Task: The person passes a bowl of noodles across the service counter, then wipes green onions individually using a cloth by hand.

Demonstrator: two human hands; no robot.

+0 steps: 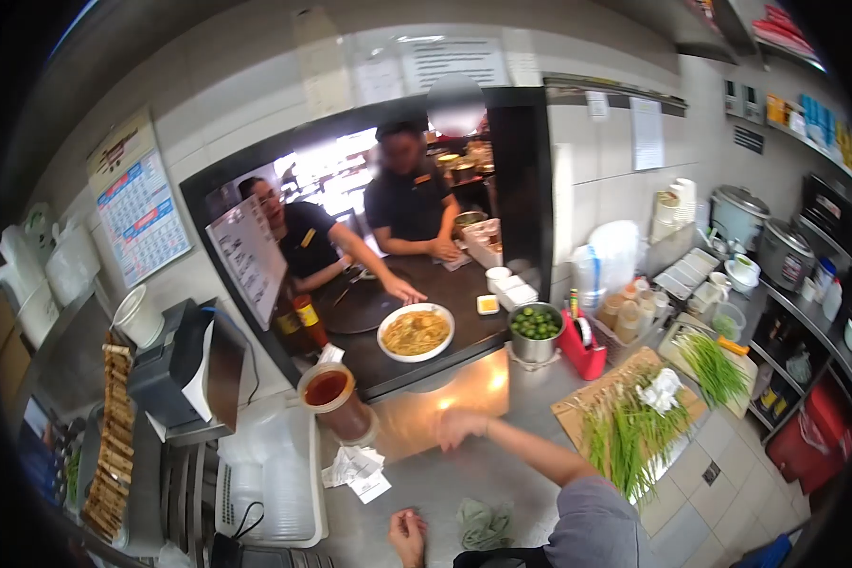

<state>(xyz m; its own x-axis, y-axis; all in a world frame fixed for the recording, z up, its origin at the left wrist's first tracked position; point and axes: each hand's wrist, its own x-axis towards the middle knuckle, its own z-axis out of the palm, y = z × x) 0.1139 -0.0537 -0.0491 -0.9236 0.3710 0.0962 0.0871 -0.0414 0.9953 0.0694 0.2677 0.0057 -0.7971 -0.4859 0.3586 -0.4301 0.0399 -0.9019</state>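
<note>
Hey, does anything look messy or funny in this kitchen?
A little! A crumpled white wad lies on top of the long green stalks, a strange spot for it. Paper slips sit in an untidy heap on the steel counter, and a greenish cloth is bunched up. I see no clear spill.

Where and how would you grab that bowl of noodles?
Take the white bowl by opposite sides of its rim, probably from the near side: it sits upright, wide and round, holding noodles, with a co-worker's hand by its far edge.
</note>
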